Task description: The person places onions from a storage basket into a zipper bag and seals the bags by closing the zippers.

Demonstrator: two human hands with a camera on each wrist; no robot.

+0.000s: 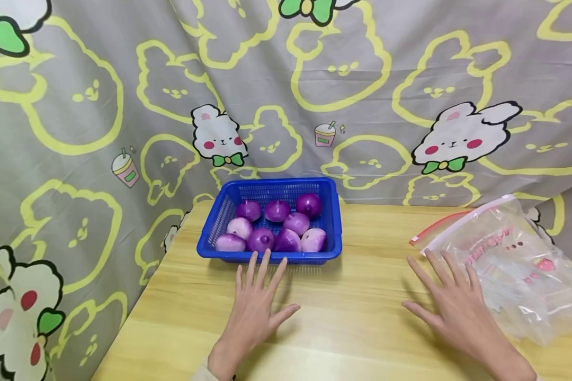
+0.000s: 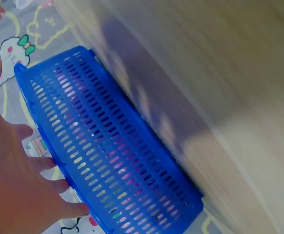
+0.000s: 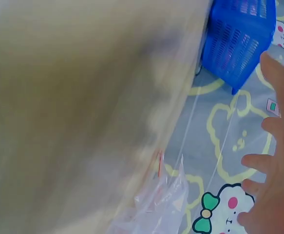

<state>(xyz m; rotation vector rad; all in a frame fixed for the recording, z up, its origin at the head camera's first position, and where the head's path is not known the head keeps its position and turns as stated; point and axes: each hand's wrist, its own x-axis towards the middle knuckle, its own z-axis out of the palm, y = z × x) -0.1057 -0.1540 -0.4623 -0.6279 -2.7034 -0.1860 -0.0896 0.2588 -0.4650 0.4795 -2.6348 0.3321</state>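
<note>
A blue plastic basket [image 1: 269, 255] stands on the table, holding several purple onions [image 1: 260, 240]. In the head view my left hand [image 1: 253, 307] is spread in front of it, fingertips close to the near rim, holding nothing. The left wrist view shows the slotted side of the blue basket [image 2: 103, 146] beside the fingers of that hand [image 2: 20, 180]. My right hand [image 1: 453, 307] is spread with straight fingers at the left edge of a clear zip bag [image 1: 519, 275], which its fingertips overlap in the head view. That bag has a red and white zip strip and pink printing.
The wooden table [image 1: 352, 317] reaches back to a grey curtain [image 1: 267, 79] with yellow outlines and white cartoon animals, which hangs behind it and along its left side. Bare wood lies between the basket and the bag.
</note>
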